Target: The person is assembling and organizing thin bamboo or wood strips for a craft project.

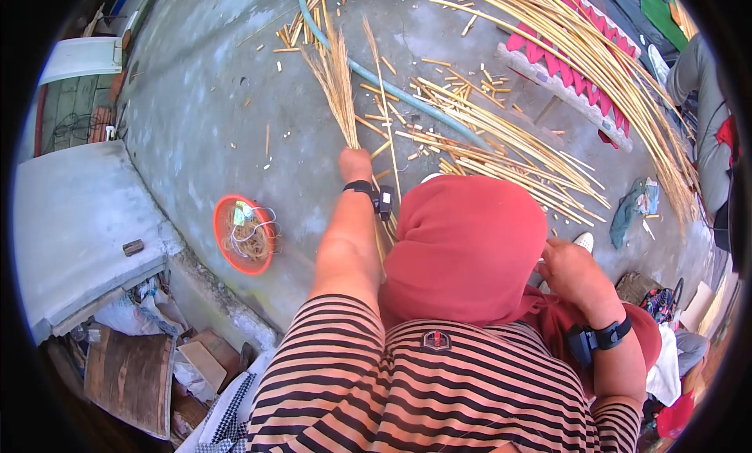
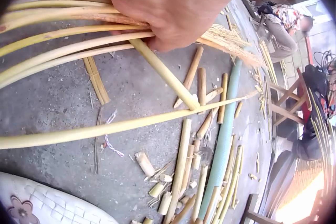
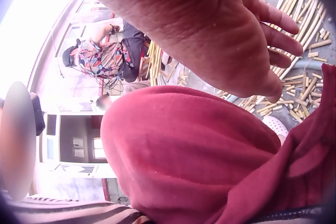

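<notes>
My left hand (image 1: 356, 164) grips a bundle of broom stalks (image 1: 338, 92), with their feathery heads pointing forward. In the left wrist view, several pale stems (image 2: 63, 37) fan out behind that hand (image 2: 173, 6), and a short thick stem (image 2: 168, 77) slants down from beneath it. A long single stalk (image 2: 126, 126) crosses below the bundle. My right hand (image 1: 576, 269) hovers beside the red-trousered knee (image 1: 470, 241). Seen from the right wrist, its fingers (image 3: 281, 37) are loosely extended and hold nothing.
Cut stem pieces and a pile of long stalks (image 1: 501, 132) cover the floor ahead, crossed by a blue hose (image 1: 423, 104). An orange basin (image 1: 218, 226) holds tangled fibre at left. More long stalks (image 1: 619, 69) lean over a pink-and-white rack (image 1: 560, 88). Other people (image 3: 100, 58) sit nearby.
</notes>
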`<action>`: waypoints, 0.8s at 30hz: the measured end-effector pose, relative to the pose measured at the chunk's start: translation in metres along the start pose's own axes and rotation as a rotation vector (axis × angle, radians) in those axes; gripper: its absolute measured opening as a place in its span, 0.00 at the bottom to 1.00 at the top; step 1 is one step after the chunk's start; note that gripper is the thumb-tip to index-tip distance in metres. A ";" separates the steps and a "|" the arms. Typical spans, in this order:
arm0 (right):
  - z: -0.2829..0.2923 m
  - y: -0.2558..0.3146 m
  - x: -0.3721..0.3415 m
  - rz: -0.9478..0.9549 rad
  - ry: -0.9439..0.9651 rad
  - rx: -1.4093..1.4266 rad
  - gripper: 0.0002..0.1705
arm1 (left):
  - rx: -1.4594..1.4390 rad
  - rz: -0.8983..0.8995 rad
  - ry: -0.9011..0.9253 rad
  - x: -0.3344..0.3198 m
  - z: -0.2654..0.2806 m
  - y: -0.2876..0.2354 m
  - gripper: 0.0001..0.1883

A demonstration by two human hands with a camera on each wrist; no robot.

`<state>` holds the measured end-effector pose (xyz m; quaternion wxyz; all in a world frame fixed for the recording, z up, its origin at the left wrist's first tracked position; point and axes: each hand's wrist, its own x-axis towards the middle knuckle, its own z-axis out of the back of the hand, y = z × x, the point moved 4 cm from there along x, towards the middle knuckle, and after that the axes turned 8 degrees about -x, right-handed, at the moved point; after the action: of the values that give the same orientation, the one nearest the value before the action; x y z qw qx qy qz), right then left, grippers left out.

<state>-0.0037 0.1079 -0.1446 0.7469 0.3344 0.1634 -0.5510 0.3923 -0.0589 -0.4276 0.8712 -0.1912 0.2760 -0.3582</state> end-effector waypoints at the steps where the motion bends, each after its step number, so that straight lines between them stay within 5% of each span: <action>1: 0.002 0.002 0.000 0.009 -0.003 -0.007 0.16 | -0.024 0.033 0.003 0.002 -0.003 0.004 0.15; 6: -0.001 0.000 -0.007 0.020 -0.055 -0.001 0.16 | -0.160 0.030 0.039 0.010 0.016 -0.005 0.16; 12: -0.012 -0.007 -0.015 -0.007 0.018 -0.023 0.17 | 0.278 -0.196 0.104 -0.007 0.033 -0.073 0.17; 18: -0.010 -0.005 -0.022 -0.010 0.040 -0.021 0.18 | 0.434 -0.270 0.145 -0.005 0.001 -0.129 0.15; 24: -0.017 -0.009 -0.027 -0.006 0.035 -0.028 0.18 | 0.346 -0.171 0.168 -0.001 -0.041 -0.129 0.16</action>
<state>-0.0189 0.1375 -0.1430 0.7470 0.3329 0.1853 -0.5448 0.2994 -0.1503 -0.3899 0.8315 -0.0308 0.2646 -0.4875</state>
